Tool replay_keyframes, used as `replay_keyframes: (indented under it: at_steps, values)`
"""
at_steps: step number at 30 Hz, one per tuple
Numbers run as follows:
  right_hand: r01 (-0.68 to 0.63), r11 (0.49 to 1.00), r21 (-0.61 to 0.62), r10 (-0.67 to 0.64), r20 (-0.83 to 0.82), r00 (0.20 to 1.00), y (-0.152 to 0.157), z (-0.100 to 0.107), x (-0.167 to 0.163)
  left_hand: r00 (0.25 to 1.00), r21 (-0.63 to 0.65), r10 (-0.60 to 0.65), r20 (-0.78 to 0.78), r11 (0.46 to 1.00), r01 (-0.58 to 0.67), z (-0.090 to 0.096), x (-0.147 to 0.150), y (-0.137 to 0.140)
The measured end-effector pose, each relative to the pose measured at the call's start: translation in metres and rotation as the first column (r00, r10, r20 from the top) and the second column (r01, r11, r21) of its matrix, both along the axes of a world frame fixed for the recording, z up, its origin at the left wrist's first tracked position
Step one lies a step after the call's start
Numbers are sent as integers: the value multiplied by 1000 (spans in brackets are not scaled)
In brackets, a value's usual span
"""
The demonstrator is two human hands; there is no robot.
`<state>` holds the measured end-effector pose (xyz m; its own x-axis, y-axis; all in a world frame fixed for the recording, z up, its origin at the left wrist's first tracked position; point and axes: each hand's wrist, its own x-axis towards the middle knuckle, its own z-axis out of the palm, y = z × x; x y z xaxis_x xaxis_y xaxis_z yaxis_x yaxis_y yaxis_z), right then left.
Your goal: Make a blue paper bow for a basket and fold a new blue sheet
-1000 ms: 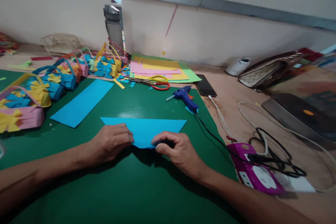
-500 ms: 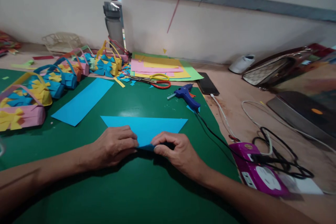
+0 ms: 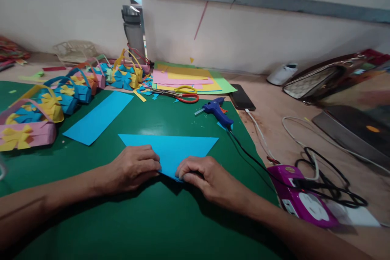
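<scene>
The blue sheet (image 3: pixel 173 150) lies on the green mat (image 3: pixel 152 227) that covers much of the table (image 3: pixel 268 118), right in front of you, between your two hands. Its long straight edge faces the far edge of the table, with a pointed corner at each end, and its sides slant inward toward you. Your left hand (image 3: pixel 134 168) has its fingers bent close together over the left slanting side, touching the sheet; its thumb is hidden, so you cannot tell whether it pinches the paper or only presses it. Your right hand (image 3: pixel 202 174) is nearly closed, with thumb and fingertips pinching the sheet's near edge toward its right side. That edge dips down toward the right hand.

Beyond your left hand, a blue strip (image 3: pixel 99 118) lies slantwise on the mat, apart from the sheet. To its left, small paper baskets (image 3: pixel 68 101) with bows stand in a row that runs toward the far edge of the table. Beyond the sheet, near the mat's right edge, you have a blue glue gun (image 3: pixel 217 111). Scissors (image 3: pixel 178 96) lie at the mat's far edge, just before a pile of coloured paper (image 3: pixel 189 79).
</scene>
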<state>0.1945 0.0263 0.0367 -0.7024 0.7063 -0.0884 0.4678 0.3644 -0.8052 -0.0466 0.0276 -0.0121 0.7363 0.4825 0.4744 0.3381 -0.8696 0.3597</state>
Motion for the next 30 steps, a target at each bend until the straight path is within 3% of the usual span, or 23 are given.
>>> replay_keyframes:
  at_steps: [13,20,23,25,26,28,30]
  values:
    - [130,985,-111,-134,-37,990,-1,-5,-3,1000,2,-18,-6,1000,18,4,0,0]
    - [84,996,-18,-84,-24,996,0,-8,-3,999,-112,-42,-9,993,40,11,0,1]
    - [26,993,115,-21,-43,999,-1,-13,-3,997,-79,-47,-65,996,42,10,-1,0]
    - [-47,951,307,69,-62,996,-3,-17,-2,990,1,-37,-136,999,38,11,-1,-3]
    - [-94,903,419,124,-43,991,-5,-19,-2,983,44,-33,-180,998,41,11,-1,-4]
    - [-198,768,609,205,60,977,-9,-22,-2,964,98,-34,-265,993,62,14,-1,-6]
    - [-289,647,705,220,190,957,-13,-23,-3,946,102,-58,-320,990,95,18,-1,-8]
